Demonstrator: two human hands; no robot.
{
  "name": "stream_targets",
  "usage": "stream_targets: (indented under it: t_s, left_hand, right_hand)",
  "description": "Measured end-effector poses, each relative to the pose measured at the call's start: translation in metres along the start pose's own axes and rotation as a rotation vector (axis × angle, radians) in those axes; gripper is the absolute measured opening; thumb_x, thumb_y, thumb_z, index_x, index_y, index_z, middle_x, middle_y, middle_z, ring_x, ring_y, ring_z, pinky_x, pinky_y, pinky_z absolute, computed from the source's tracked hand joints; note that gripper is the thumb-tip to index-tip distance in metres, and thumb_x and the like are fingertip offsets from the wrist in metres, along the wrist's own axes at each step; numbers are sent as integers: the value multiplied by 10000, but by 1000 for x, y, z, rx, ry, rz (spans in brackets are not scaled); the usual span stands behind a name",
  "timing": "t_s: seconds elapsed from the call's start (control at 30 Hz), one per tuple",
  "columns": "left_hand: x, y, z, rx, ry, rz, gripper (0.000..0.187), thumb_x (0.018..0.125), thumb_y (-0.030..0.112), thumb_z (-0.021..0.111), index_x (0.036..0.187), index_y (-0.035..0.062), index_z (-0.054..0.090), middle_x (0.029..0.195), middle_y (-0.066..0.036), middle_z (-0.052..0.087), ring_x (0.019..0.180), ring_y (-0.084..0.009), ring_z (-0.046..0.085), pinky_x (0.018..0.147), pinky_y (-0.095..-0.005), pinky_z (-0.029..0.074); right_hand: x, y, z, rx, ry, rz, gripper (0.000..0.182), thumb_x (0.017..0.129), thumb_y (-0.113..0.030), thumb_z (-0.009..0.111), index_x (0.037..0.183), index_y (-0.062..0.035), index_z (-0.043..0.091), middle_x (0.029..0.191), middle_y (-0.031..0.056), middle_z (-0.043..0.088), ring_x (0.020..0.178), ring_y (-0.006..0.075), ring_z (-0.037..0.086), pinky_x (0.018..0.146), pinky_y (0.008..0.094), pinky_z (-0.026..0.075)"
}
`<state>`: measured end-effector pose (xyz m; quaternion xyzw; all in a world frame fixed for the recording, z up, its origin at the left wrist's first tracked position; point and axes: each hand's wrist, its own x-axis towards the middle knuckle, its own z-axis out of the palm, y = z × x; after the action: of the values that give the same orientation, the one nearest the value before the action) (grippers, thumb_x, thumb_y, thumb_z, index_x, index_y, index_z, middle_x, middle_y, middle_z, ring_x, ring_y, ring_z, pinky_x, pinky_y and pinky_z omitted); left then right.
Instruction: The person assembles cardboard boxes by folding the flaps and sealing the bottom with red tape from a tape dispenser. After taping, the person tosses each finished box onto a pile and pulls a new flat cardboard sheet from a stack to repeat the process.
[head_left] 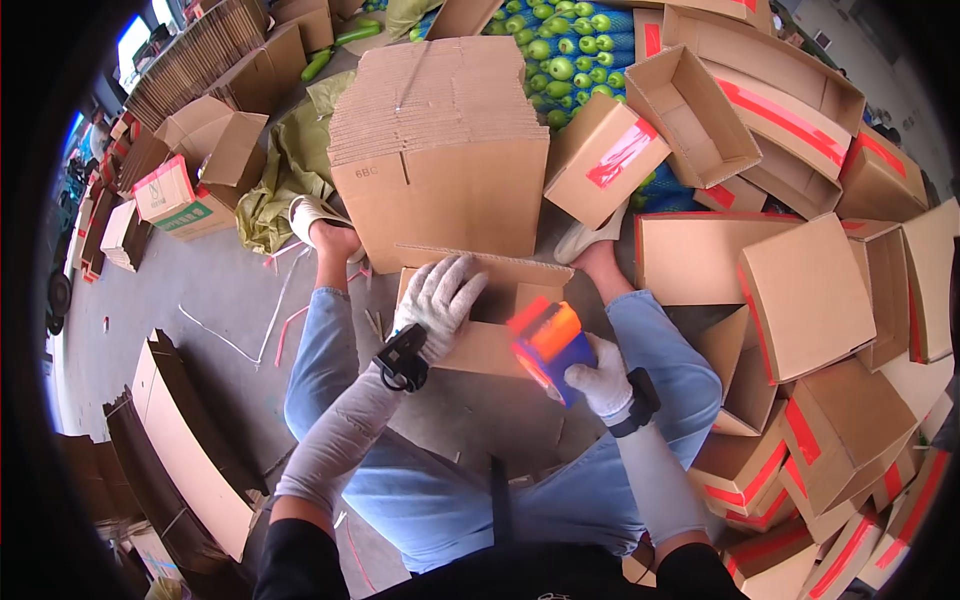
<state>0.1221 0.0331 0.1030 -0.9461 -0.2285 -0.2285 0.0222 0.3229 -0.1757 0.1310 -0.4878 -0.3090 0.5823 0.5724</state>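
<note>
A small cardboard box (485, 348) lies on the floor between my legs, its back flap standing up and part of its inside showing. My left hand (438, 300), in a light grey glove, rests on the left end of this box with its fingers stretched out. In my gloved right hand (603, 378) is a blue and orange tape dispenser (556, 345) with red tape, gripped by its handle. It is slightly blurred and overlaps the box's right front corner in this view. Part of the box's left side is hidden under my left hand.
A stack of flattened cardboard (440, 180) stands just beyond the box, between my feet. Boxes with red tape (805, 310) pile up at the right. Green round produce in blue netting (570, 60) lies at the back. Folded cardboard (190, 440) leans at the left.
</note>
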Motion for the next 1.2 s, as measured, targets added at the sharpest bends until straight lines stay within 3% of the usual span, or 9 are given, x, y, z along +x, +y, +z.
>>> stream_targets:
  t_s: [0.13,0.27,0.57,0.77,0.83,0.93,1.03,1.07,1.2]
  left_hand:
    - [31,13,-23,29,-5,-220,644,911,377,560,1438,31,422,1499,-187,405,1428,-349,319,1175,-537,196]
    - [-2,26,-22,48,-175,-224,725,923,425,530,1471,-15,352,1523,-184,372,1445,-338,285,1190,-512,176]
    - [-60,41,-1,-50,-291,-275,742,929,445,504,1476,-27,334,1544,-202,326,1444,-340,289,1198,-502,161]
    - [-63,32,2,-170,-213,-256,622,935,357,529,1412,-30,433,1508,-195,396,1407,-342,362,1182,-507,212]
    - [-74,19,20,-659,-113,-376,537,958,267,541,1393,-37,456,1470,-191,456,1364,-340,432,1155,-491,282]
    - [-56,50,-3,-2080,649,-1300,602,1004,417,505,1435,4,429,1446,-149,490,1299,-251,504,1107,-402,362]
    - [-29,72,-35,-2354,406,-1408,579,1004,436,496,1421,37,452,1379,-119,543,1174,-235,572,1013,-373,439]
    - [-27,79,-20,-2262,344,-1384,524,990,442,532,1310,27,519,1162,-108,613,1039,-235,585,907,-381,469]
    - [-4,82,-36,-2604,656,-1458,403,1003,392,509,1189,41,573,1131,-126,623,1043,-255,600,916,-379,471]
  right_hand:
    - [3,4,0,-198,-100,-6,551,766,-312,857,1140,12,615,968,65,684,833,129,639,736,287,525]
    - [6,10,-11,-301,-117,-34,563,744,-345,871,1114,8,633,969,40,685,919,101,608,804,268,500]
    - [36,-23,-8,-159,-95,12,683,738,-507,833,1091,39,625,847,61,679,667,121,649,575,254,517]
    - [115,-31,-10,-709,-322,260,365,871,-271,752,1093,9,679,917,32,700,790,79,620,689,252,506]
    - [115,-36,2,-636,-312,266,321,869,-229,749,1083,2,687,935,36,701,817,79,619,713,260,507]
    - [110,-40,4,-683,-329,223,282,862,-187,742,1063,2,686,931,32,690,838,74,599,746,262,496]
    - [112,-38,4,-735,-330,231,264,862,-170,732,1056,3,684,924,28,684,840,73,593,751,260,493]
    - [112,-38,5,-734,-329,241,258,863,-164,728,1053,4,683,922,27,683,839,74,592,751,259,492]
    - [111,-40,10,-804,-317,205,249,876,-164,720,1053,7,678,922,24,681,844,75,591,757,257,494]
